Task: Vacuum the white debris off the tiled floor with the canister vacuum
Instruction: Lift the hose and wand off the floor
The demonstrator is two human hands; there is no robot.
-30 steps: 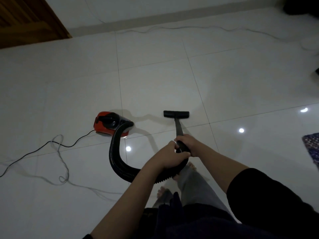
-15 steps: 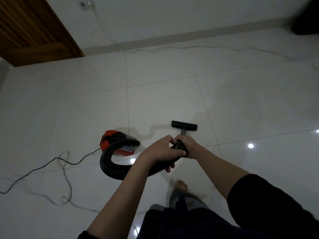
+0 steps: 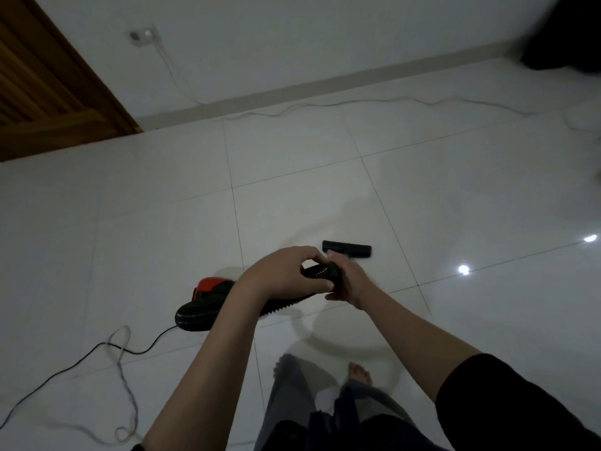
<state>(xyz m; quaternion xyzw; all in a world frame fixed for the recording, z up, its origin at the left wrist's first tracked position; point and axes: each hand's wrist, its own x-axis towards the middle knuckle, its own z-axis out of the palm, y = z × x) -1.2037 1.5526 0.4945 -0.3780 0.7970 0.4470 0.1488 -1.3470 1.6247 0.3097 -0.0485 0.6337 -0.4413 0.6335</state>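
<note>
2 hands meet on the black handle end of the vacuum hose [image 3: 283, 304]: the left hand [image 3: 286, 276] is wrapped around the ribbed hose just behind the handle, and the right hand [image 3: 349, 281] is closed around the handle's front end, the 2 touching or nearly so. the flat black floor nozzle [image 3: 346, 248] rests on the tiled floor [image 3: 455, 196] just beyond the right hand, near a grout line. the hose loops back under the left forearm to the red canister vacuum [image 3: 211, 284], which sits on the floor left of the hands, partly hidden by the arm. a black power cord [image 3: 97, 348] trails from it toward the floor's near left edge. white debris cannot be made out on the pale tiles. 2 bare feet show near the bottom edge. a white cable [image 3: 357, 102] runs along the far wall's base, beside a wooden door [image 3: 48, 92].
</note>
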